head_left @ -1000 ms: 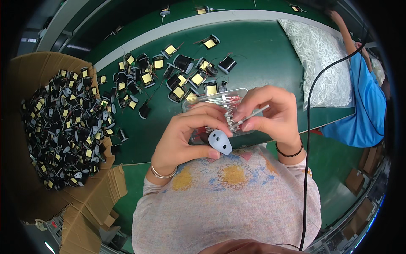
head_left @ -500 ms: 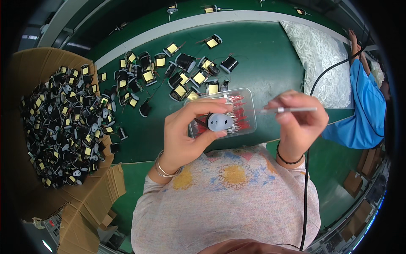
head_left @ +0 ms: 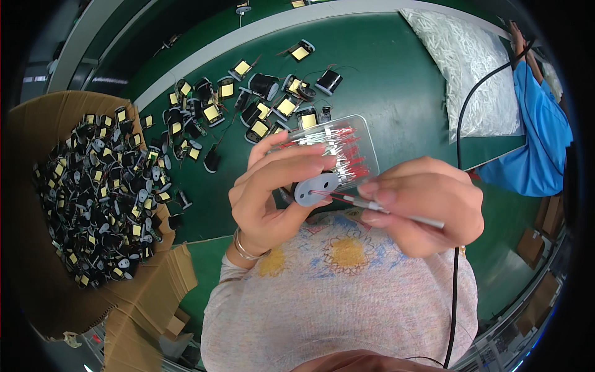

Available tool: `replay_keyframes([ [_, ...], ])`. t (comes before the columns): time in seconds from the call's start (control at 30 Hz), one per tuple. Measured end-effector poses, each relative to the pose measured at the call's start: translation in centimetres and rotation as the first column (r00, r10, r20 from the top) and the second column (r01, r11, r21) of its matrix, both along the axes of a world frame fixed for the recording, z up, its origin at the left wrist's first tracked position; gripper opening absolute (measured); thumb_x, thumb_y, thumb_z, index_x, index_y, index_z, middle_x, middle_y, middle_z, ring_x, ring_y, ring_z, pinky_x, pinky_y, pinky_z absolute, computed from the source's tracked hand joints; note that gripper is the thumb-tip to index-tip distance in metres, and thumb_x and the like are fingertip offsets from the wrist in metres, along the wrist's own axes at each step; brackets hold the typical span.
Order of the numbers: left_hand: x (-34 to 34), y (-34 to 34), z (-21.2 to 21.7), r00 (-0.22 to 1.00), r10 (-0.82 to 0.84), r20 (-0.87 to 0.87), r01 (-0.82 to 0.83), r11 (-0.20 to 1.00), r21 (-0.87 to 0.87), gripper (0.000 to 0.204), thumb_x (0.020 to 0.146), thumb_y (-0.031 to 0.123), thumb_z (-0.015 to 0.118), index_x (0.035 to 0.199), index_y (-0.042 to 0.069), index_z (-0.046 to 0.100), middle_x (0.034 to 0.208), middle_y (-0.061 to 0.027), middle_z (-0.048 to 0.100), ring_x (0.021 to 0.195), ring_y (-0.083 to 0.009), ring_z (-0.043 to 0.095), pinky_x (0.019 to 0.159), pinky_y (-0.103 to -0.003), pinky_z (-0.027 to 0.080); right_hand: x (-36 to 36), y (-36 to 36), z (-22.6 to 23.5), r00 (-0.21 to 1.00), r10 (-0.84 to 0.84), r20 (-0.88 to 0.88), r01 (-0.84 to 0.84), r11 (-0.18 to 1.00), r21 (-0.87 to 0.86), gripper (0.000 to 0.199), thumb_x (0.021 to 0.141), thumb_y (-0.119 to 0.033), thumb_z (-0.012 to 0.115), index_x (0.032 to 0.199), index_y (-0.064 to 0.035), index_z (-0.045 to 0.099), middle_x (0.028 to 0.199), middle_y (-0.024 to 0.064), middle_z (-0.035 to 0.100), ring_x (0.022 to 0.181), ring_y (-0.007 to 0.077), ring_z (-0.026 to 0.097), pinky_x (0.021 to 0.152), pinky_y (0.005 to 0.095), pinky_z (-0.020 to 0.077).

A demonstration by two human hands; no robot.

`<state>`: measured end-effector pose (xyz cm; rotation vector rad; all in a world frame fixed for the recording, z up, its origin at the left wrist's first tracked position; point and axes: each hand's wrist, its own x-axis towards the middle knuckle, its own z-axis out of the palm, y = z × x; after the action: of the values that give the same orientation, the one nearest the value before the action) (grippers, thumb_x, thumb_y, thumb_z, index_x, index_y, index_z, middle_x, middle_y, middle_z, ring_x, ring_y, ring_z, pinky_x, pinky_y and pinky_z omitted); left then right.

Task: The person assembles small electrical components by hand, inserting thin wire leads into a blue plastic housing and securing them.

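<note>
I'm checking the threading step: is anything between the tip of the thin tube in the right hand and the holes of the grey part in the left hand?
Nothing visible. The thin tube in the right hand reaches the grey part held by the left hand; its red tip lies at the part's face, thumb clear of the holes.

Brown carton (head_left: 37, 204) left; clear bag (head_left: 471, 68) upper right.
</note>
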<state>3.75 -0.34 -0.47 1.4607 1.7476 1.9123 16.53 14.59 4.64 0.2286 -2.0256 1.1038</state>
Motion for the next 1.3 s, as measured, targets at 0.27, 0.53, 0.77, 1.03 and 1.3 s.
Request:
replay_keyframes([
  [0.27, -0.1, 0.0, 0.1, 0.994, 0.071, -0.079, -0.072, 0.997, -0.005, 0.026, 0.065, 0.004, 0.075, 0.088, 0.004, 0.062, 0.086, -0.0119, 0.07, 0.093, -0.0268, 0.065, 0.094, -0.046, 0.037, 0.2, -0.9, 0.1, 0.998, -0.054, -0.023, 0.057, 0.986, 0.159, 0.031, 0.057, 0.003, 0.078, 0.084, 0.005, 0.063, 0.077, 0.014, 0.066, 0.066, 0.0227, 0.065, 0.058, 0.0266, 0.0548],
  [0.53, 0.1, 0.2, 0.1, 0.994, 0.083, -0.075, -0.083, 0.997, -0.001, 0.028, 0.065, 0.006, 0.077, 0.088, 0.004, 0.061, 0.086, -0.0126, 0.07, 0.092, -0.027, 0.065, 0.095, -0.046, 0.035, 0.2, -0.7, 0.1, 0.999, -0.047, -0.007, 0.047, 0.989, 0.141, 0.027, 0.06, 0.002, 0.076, 0.083, 0.0047, 0.064, 0.077, 0.0148, 0.066, 0.066, 0.0224, 0.065, 0.057, 0.0265, 0.055],
  [0.77, 0.1, 0.1, -0.2, 0.994, 0.095, -0.051, -0.095, 0.995, 0.009, 0.031, 0.063, 0.006, 0.079, 0.089, 0.005, 0.061, 0.085, -0.0127, 0.069, 0.092, -0.0268, 0.066, 0.095, -0.046, 0.035, 0.1, -0.6, -0.3, 0.999, -0.009, -0.033, 0.014, 0.986, 0.169, 0.02, 0.065, 0.001, 0.072, 0.083, 0.0044, 0.064, 0.078, 0.0162, 0.066, 0.066, 0.0225, 0.065, 0.056, 0.0261, 0.055],
  [1.03, 0.1, -0.2, -0.1, 0.992, 0.122, -0.04, -0.121, 0.993, 0.011, 0.033, 0.062, 0.006, 0.08, 0.088, 0.006, 0.06, 0.086, -0.0122, 0.069, 0.091, -0.0266, 0.066, 0.095, -0.046, 0.036, 0.2, -0.9, -0.3, 1.0, -0.018, -0.004, 0.018, 0.995, 0.103, 0.027, 0.061, 0.001, 0.076, 0.086, 0.0044, 0.065, 0.08, 0.0161, 0.067, 0.068, 0.0224, 0.066, 0.058, 0.0255, 0.0549],
  [1.3, 0.0, -0.4, -0.2, 0.99, 0.127, -0.068, -0.126, 0.992, 0.027, 0.033, 0.062, 0.005, 0.079, 0.089, 0.005, 0.06, 0.085, -0.0122, 0.07, 0.09, -0.0269, 0.066, 0.094, -0.047, 0.036, 0.0, -0.2, 0.0, 0.997, 0.064, 0.039, -0.067, 0.996, 0.061, 0.024, 0.062, 0.001, 0.075, 0.085, 0.0043, 0.067, 0.083, 0.0167, 0.067, 0.069, 0.0229, 0.066, 0.06, 0.0262, 0.0551],
])
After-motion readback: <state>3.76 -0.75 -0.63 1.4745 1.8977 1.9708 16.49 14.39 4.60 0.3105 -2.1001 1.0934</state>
